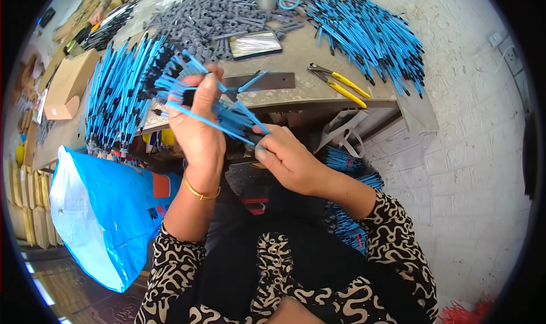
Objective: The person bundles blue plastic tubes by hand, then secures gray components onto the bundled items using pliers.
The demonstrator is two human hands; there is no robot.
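My left hand is closed round a bunch of thin blue sticks with dark ends, held up in front of the table's near edge. The thumb presses on top, and the sticks fan out on both sides of the hand. My right hand pinches the lower right ends of one or more of these sticks; its fingertips hide exactly how many. Behind the left hand lies a flat metal strip along the table edge. A large pile of similar blue sticks lies to the left of it.
Grey plastic parts are heaped at the back, near a tray of thin pins. Yellow-handled pliers lie right of centre, below more blue sticks. A cardboard box and a blue sack are at left.
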